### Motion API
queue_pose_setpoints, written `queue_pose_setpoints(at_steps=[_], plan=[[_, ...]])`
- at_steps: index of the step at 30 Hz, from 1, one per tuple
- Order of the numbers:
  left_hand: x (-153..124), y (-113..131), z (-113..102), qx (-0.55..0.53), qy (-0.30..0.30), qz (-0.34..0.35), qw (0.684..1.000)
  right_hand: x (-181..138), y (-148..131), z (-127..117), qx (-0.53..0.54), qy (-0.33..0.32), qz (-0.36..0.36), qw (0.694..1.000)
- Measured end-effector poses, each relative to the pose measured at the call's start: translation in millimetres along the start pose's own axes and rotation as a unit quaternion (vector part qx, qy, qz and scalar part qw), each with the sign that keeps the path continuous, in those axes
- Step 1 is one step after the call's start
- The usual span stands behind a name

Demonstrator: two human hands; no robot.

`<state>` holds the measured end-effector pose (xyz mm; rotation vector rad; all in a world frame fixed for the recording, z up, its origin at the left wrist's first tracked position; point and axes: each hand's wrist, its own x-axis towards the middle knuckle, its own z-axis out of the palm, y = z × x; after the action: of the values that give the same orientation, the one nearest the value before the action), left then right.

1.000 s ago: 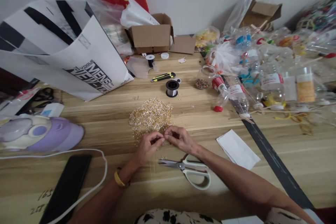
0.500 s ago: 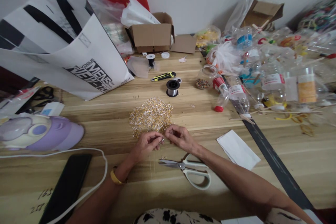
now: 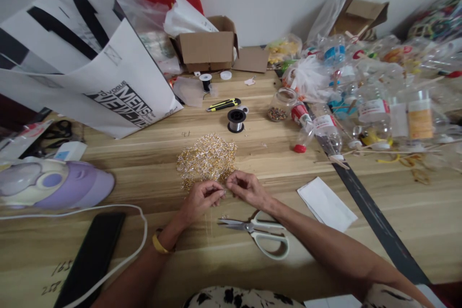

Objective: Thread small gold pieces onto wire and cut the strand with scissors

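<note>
A loose heap of gold and silver beaded strands (image 3: 206, 156) lies mid-table. At its near edge, my left hand (image 3: 205, 197) is closed in a pinch, thumb against forefinger, on something too small to make out. Close to its fingertips, my right hand (image 3: 247, 188) also pinches; what it grips is hidden. Just below both hands, scissors (image 3: 249, 227) with pale handles lie with blades slightly apart, pointing left. A few tiny bits (image 3: 224, 217) sit by the blade tips. Beyond the heap stands a spool of silvery wire (image 3: 236, 121).
Behind are a yellow-black utility knife (image 3: 224, 104), a spool of black thread (image 3: 206, 83) and a jar of small beads (image 3: 281, 104). Plastic bottles (image 3: 373, 106) crowd the right. A folded white paper (image 3: 327, 203), black phone (image 3: 92, 255), white cable (image 3: 146, 231) and purple device (image 3: 77, 184) lie around.
My hands stay almost in place with their fingertips close together. The small shiny bit at my left fingertips shows less now. The whole view has shifted very slightly.
</note>
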<state>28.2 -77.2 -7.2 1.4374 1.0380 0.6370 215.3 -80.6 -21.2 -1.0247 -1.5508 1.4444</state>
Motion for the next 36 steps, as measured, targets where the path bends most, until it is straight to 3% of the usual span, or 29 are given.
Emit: queue_pose_setpoints(at_steps=[36], plan=[[0.0,-2.3,0.3,-0.002,0.001,0.012,1.0,0.1,3.7,0.0,-0.02,0.003,-0.009,1.0]])
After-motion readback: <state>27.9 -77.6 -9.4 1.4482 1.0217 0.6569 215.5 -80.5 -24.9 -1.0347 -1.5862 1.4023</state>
